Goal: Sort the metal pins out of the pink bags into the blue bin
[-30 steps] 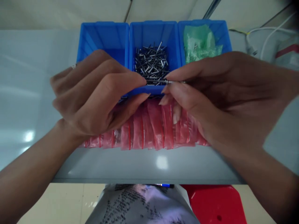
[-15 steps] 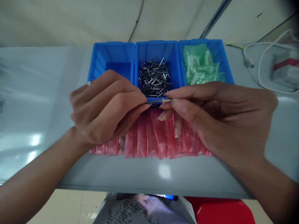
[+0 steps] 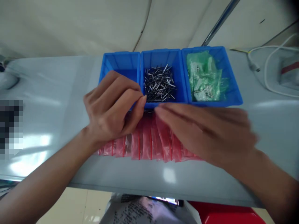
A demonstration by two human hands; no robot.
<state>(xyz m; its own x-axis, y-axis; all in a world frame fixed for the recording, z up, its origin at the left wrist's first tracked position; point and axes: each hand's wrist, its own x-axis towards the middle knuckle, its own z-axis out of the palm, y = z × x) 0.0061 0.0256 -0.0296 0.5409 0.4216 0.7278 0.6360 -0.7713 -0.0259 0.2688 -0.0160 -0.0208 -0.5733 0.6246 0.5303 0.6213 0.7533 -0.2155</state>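
My left hand (image 3: 114, 109) is closed in a pinch before the blue bins, thumb pressed to the forefinger; what it holds, if anything, is hidden. To its right my right hand (image 3: 205, 133) is blurred by motion, its thumb and fingertips drawn together. I cannot make out anything between them. Just beyond the fingertips is the middle blue bin (image 3: 184, 90), which holds a heap of thin metal blind rivets (image 3: 160, 82). Beneath both hands lies a row of pink zip bags (image 3: 144, 146), partly covered by them.
The left blue bin (image 3: 121, 57) is partly behind my left hand. Green plastic bags (image 3: 203, 76) fill much of the right blue bin (image 3: 235, 93). A white cable (image 3: 266, 68) and a box (image 3: 289, 73) are at the right. Below the table edge is a red stool (image 3: 229, 214).
My hands have drawn apart slightly, and the blind rivet that showed between their fingertips is out of sight. My right hand has turned palm-down. The whole view has shifted a little.
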